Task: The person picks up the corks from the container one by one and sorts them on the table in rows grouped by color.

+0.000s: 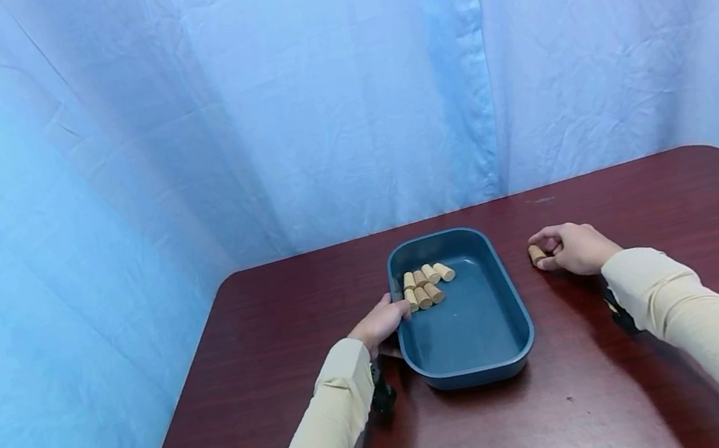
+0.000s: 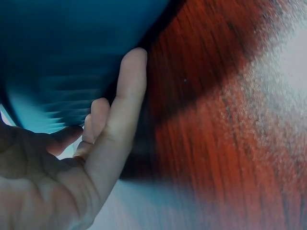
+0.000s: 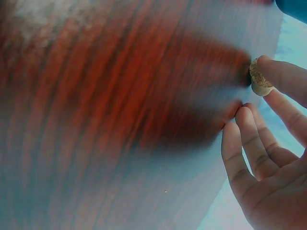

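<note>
A deep dark-blue tray (image 1: 472, 324) with rounded corners stands mid-table. Several cork stoppers (image 1: 423, 297) lie together in its far left part, in two rough rows. My left hand (image 1: 379, 324) grips the tray's left wall, thumb over the rim. In the left wrist view, the fingers (image 2: 128, 91) run along the tray's outer wall (image 2: 62, 52), low by the tabletop. Right of the tray, my right hand (image 1: 581, 248) pinches a single cork stopper (image 1: 537, 254) between thumb and index finger. The right wrist view shows this cork (image 3: 260, 79) close over the table, other fingers spread beside it.
The dark red-brown wooden table (image 1: 278, 333) has rounded far corners and a glossy surface. Light-blue curtains (image 1: 339, 100) hang behind it and along the left side. Cream sleeves (image 1: 671, 291) cover both forearms, with a dark device at each wrist.
</note>
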Action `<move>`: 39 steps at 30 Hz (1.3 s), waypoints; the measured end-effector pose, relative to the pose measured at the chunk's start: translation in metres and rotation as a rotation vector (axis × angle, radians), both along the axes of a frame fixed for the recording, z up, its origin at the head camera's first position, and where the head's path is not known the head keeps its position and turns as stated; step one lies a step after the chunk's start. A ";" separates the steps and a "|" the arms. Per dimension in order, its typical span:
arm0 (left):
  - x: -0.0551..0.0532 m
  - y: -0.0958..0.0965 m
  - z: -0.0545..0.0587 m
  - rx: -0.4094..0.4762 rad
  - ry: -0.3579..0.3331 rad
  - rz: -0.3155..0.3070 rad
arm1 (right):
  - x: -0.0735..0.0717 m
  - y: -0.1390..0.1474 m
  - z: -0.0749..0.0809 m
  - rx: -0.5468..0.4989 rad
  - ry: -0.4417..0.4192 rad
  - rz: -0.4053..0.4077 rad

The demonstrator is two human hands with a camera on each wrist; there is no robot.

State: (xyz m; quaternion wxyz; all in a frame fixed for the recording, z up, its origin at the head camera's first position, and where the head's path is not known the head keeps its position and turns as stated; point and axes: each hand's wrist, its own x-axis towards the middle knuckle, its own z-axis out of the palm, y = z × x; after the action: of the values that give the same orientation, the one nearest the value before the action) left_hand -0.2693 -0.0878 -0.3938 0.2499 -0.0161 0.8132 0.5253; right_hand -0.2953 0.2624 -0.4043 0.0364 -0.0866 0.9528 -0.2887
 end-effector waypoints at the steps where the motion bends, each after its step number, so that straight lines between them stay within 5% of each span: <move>1: 0.000 0.000 0.000 0.000 0.001 0.000 | 0.000 0.000 0.000 0.001 0.002 0.001; 11: -0.001 -0.002 -0.001 0.002 0.005 0.004 | 0.004 -0.002 0.009 -0.040 0.014 0.010; 23: -0.002 0.001 -0.002 -0.005 -0.006 0.006 | 0.016 -0.028 0.043 -0.122 0.181 0.030; 39: 0.001 0.001 0.000 -0.028 0.001 -0.007 | 0.023 -0.081 0.076 -0.197 0.170 0.113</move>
State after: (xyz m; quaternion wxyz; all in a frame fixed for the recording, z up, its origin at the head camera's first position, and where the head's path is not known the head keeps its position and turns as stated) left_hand -0.2687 -0.0871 -0.3937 0.2509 -0.0165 0.8208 0.5129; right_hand -0.2722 0.1814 -0.3287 -0.0369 -0.1674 0.9130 -0.3702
